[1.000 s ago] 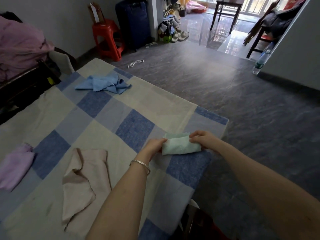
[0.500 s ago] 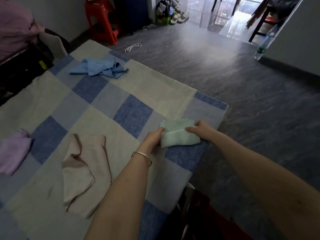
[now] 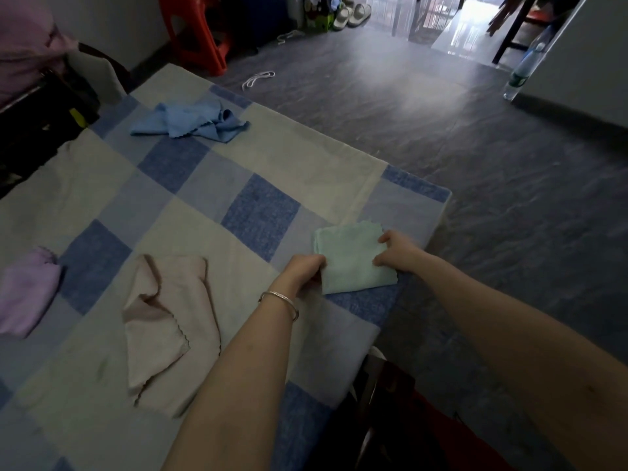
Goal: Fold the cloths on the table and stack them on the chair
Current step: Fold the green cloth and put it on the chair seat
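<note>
A folded pale green cloth (image 3: 353, 256) lies flat near the right edge of the table (image 3: 190, 212), which is covered in blue and cream checks. My left hand (image 3: 304, 271) pinches its near left edge. My right hand (image 3: 396, 248) pinches its right edge with curled fingers. A crumpled beige cloth (image 3: 166, 321) lies to the left of my left arm. At the left edge sits a lilac cloth (image 3: 27, 290), and a crumpled blue cloth (image 3: 193, 122) lies at the far side.
A dark chair with something red (image 3: 390, 419) stands below the table's near right corner. A red stool (image 3: 200, 32), shoes (image 3: 350, 15) and a plastic bottle (image 3: 523, 68) stand on the grey floor beyond. Dark bags (image 3: 37, 107) crowd the table's left side.
The green cloth was a narrow folded strip between my hands; it now lies opened out wider and flat. The camera has tilted down and closer.
</note>
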A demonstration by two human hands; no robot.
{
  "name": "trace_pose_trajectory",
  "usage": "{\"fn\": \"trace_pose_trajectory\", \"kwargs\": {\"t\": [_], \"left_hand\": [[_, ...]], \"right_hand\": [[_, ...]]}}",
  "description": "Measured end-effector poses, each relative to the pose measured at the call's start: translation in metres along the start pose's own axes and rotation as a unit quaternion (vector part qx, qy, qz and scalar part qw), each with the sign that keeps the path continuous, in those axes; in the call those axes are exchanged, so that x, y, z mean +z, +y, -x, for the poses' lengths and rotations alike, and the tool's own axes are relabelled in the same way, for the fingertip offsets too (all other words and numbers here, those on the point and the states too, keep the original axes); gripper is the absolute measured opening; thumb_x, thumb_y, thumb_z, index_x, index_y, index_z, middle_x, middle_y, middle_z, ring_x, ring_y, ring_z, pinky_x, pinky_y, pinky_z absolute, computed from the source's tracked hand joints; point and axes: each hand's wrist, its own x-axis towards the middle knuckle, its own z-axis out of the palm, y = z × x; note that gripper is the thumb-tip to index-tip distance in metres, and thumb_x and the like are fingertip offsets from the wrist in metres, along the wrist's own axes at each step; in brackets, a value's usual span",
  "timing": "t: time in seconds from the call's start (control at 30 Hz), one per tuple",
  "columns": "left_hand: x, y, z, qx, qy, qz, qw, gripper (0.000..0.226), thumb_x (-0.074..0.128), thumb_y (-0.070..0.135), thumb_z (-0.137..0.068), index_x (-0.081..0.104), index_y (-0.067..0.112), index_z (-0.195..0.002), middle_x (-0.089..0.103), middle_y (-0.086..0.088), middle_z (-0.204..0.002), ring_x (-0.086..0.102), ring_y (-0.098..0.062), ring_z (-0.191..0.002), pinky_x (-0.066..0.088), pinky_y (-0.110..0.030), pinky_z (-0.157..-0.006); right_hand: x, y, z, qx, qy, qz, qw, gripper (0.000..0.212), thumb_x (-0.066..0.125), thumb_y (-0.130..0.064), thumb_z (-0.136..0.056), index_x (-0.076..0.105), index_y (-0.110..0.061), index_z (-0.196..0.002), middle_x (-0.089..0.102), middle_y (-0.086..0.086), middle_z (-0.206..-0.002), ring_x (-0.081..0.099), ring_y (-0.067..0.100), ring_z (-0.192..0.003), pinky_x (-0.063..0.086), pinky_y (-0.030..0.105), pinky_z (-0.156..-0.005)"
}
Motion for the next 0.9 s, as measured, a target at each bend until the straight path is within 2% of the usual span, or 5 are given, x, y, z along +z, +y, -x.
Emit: {"fn": "trace_pose_trajectory", "kwargs": {"t": [0.1,0.17,0.4,0.63,0.9], "left_hand": [[0.001,0.002,-0.008,0.004,0.031,0.009,0.999,0.033,0.060,0.038,-0.080,0.066,0.007,-0.091,0.065,-0.009,-0.079,0.061,-0.025,-0.070,0.045,-0.026,-0.062],[0.002,0.003,-0.015,0.020,0.053,0.008,0.998,0.033,0.062,0.044,-0.079,0.063,0.010,-0.078,0.065,-0.009,-0.082,0.062,-0.026,-0.076,0.047,-0.030,-0.070],[0.007,0.008,-0.033,0.074,0.138,-0.016,0.988,0.022,0.062,0.038,-0.083,0.060,0.016,-0.080,0.070,-0.011,-0.098,0.064,-0.029,-0.095,0.051,-0.034,-0.085],[0.006,0.004,-0.038,0.098,0.208,-0.003,0.973,0.022,0.050,0.025,-0.092,0.046,0.019,-0.071,0.066,-0.013,-0.101,0.060,-0.031,-0.096,0.043,-0.031,-0.077],[0.009,0.004,-0.042,0.105,0.221,-0.050,0.968,0.018,0.054,0.029,-0.091,0.060,0.012,-0.093,0.067,-0.007,-0.103,0.060,-0.025,-0.096,0.040,-0.028,-0.073]], "right_hand": [[0.002,0.000,-0.004,0.003,0.030,-0.023,0.999,0.054,0.063,-0.027,-0.086,0.041,-0.010,-0.132,0.047,0.012,-0.132,0.050,0.027,-0.115,0.040,0.029,-0.086],[0.004,-0.001,-0.007,0.000,0.050,-0.036,0.998,0.053,0.062,-0.030,-0.086,0.042,-0.012,-0.132,0.048,0.011,-0.132,0.051,0.026,-0.115,0.041,0.031,-0.089],[0.005,-0.006,-0.018,-0.008,0.070,-0.070,0.995,0.059,0.061,-0.026,-0.089,0.034,-0.007,-0.137,0.045,0.013,-0.138,0.050,0.027,-0.119,0.042,0.031,-0.092],[0.006,-0.010,-0.025,-0.013,0.139,-0.099,0.985,0.038,0.054,-0.009,-0.091,0.046,-0.009,-0.128,0.057,0.005,-0.093,0.050,0.016,-0.087,0.038,0.024,-0.074],[0.003,-0.012,-0.028,0.024,0.144,-0.063,0.987,0.033,0.051,-0.006,-0.087,0.051,-0.010,-0.119,0.061,0.013,-0.113,0.056,0.024,-0.095,0.040,0.025,-0.073]]}}
